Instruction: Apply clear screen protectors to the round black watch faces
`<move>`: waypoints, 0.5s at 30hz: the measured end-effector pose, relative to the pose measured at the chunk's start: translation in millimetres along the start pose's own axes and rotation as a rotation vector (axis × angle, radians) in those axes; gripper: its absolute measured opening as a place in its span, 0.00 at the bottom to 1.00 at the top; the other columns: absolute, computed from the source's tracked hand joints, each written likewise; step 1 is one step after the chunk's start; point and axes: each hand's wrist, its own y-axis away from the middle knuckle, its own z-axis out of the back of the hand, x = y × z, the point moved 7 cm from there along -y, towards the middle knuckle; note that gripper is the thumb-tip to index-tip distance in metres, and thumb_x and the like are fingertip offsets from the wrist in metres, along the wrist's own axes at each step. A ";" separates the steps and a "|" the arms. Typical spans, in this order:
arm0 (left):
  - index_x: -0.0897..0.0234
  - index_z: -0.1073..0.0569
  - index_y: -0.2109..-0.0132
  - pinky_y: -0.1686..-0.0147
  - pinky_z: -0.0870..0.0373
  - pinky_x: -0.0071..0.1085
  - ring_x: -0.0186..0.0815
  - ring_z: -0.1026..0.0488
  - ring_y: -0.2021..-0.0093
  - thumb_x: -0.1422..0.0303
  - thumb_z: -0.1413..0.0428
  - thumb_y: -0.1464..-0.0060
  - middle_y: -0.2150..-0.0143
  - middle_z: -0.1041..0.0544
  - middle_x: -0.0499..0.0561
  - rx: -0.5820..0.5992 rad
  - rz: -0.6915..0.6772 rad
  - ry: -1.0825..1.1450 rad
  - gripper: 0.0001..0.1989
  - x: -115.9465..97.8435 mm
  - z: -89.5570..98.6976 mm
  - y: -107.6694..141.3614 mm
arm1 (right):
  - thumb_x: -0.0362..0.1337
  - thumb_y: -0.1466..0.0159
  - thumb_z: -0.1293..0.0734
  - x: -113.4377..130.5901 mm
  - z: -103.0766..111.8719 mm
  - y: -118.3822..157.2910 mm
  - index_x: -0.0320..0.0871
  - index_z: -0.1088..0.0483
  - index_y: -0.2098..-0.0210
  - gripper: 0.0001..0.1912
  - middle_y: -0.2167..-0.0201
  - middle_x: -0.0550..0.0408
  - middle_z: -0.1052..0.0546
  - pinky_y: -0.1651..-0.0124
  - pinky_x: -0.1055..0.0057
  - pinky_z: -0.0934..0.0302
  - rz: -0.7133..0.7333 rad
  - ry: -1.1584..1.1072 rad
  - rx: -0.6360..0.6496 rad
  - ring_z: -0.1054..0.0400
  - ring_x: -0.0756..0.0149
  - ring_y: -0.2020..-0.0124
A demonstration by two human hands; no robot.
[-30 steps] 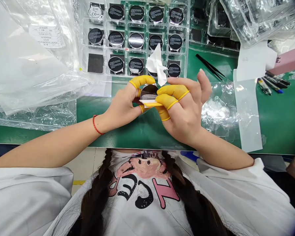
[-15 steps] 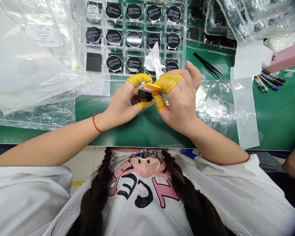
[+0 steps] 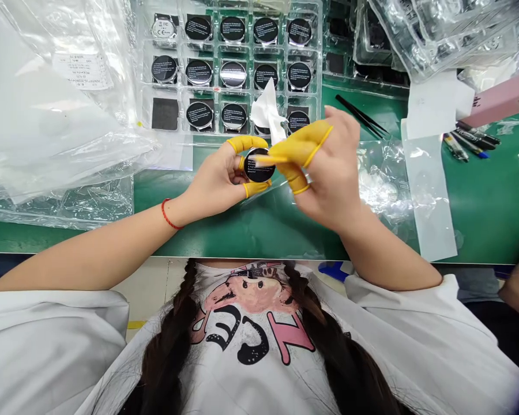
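Observation:
My left hand [image 3: 216, 181], with yellow finger cots, grips a round watch case [image 3: 262, 172] by its rim between thumb and fingers. Its black face, printed with small white text, is turned up. Over that face reaches my right hand [image 3: 328, 167], also in yellow cots and slightly blurred. A white cloth [image 3: 268, 106] is pinched in its fingers, and a loose end sticks up toward the tray. My right fingers cover part of the watch face, so I cannot tell whether they touch it.
Beyond my hands, a clear plastic tray [image 3: 143, 86] holds several similar watches. Black tweezers [image 3: 361, 116] lie to its right, with pens [image 3: 471, 141] and a pink box [image 3: 504, 98] further right. Plastic bags [image 3: 90, 127] cover the left side; clear trays [image 3: 450, 29] are stacked at back right.
My right hand has shifted slightly right and its fingers have lifted, uncovering more of the watch face. The left hand keeps hold of the watch, its face now showing more fully.

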 end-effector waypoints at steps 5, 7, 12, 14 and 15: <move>0.62 0.33 0.44 0.61 0.21 0.34 0.38 0.19 0.59 0.65 0.30 0.55 0.62 0.22 0.47 -0.048 0.023 -0.002 0.32 2.8 5.8 -0.2 | 0.51 0.24 0.51 7.8 -16.4 6.0 0.51 0.24 0.59 0.27 0.58 0.57 0.22 0.29 0.42 0.50 0.051 0.046 0.092 0.28 0.63 0.50; 0.62 0.33 0.44 0.60 0.21 0.35 0.39 0.19 0.58 0.63 0.29 0.56 0.62 0.23 0.47 -0.062 0.029 0.001 0.34 4.8 8.8 -0.6 | 0.50 0.24 0.51 9.2 -22.3 10.3 0.52 0.23 0.59 0.27 0.59 0.58 0.22 0.29 0.44 0.50 0.060 0.068 0.105 0.28 0.64 0.51; 0.60 0.36 0.45 0.59 0.22 0.36 0.37 0.20 0.59 0.59 0.28 0.57 0.62 0.23 0.46 -0.050 -0.021 0.028 0.36 0.7 10.7 -2.9 | 0.43 0.25 0.46 15.6 -21.9 16.6 0.53 0.24 0.57 0.18 0.59 0.57 0.22 0.30 0.42 0.49 0.133 0.092 0.039 0.28 0.64 0.54; 0.59 0.37 0.45 0.59 0.22 0.35 0.35 0.20 0.60 0.59 0.30 0.55 0.60 0.23 0.46 -0.052 -0.053 0.009 0.34 -4.2 11.2 -3.6 | 0.41 0.26 0.44 10.9 -11.0 14.2 0.52 0.26 0.54 0.15 0.58 0.56 0.22 0.31 0.44 0.46 0.109 0.051 0.017 0.28 0.62 0.53; 0.59 0.37 0.45 0.59 0.22 0.35 0.35 0.20 0.60 0.59 0.30 0.54 0.60 0.23 0.46 -0.052 -0.064 -0.005 0.33 -6.4 11.5 -4.0 | 0.41 0.26 0.43 4.4 -1.2 12.6 0.52 0.27 0.52 0.13 0.56 0.55 0.22 0.33 0.46 0.43 0.067 0.018 -0.012 0.28 0.62 0.52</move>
